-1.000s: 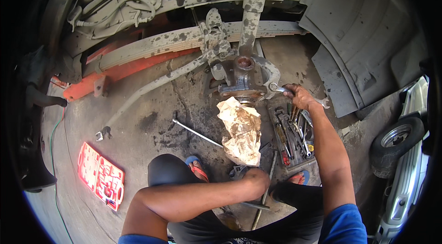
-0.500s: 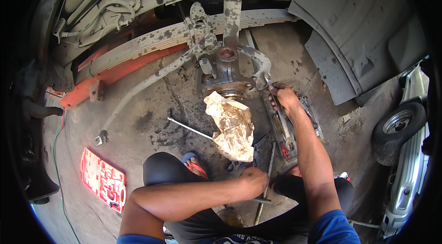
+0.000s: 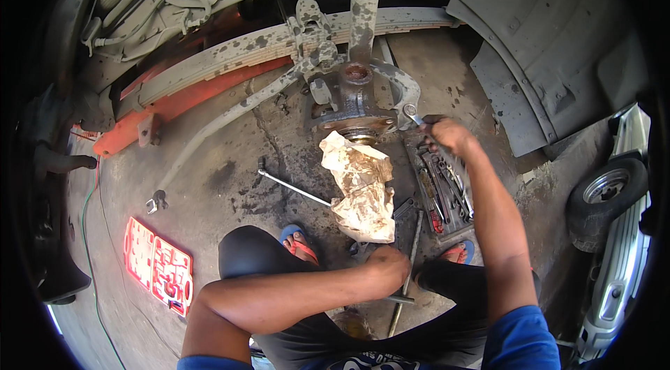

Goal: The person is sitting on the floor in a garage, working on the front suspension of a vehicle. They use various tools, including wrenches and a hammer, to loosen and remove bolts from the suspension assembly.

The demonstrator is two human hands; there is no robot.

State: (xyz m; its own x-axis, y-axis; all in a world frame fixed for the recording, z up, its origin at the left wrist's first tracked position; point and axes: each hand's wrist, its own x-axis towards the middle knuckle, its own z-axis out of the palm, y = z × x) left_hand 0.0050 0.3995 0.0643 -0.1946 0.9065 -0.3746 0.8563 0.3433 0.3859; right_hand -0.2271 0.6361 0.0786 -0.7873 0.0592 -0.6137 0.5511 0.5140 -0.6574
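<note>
Wrench (image 3: 418, 120) is in the R hand (image 3: 449, 135), at the near end of the curved arm (image 3: 405, 89) on the R side of the rusty hub (image 3: 352, 101). Long axis runs diag.: ring end points up-L, away from the person, shank slopes down-R into the fist; other end mostly hidden, blurry. Ring meets the arm's tip; can't tell if it's seated on anything. R fingers grip the shank. L hand (image 3: 388, 269) is low, nr the bottom of the crumpled wrap (image 3: 363, 192), w/ fingers curled; can't tell if they hold anything. Tool tray (image 3: 452, 236) is on the floor below the R hand, w/ spanners etc. Chrome bar (image 3: 296, 190) lies L of the wrap, pole (image 3: 414, 248) to its R.
</note>
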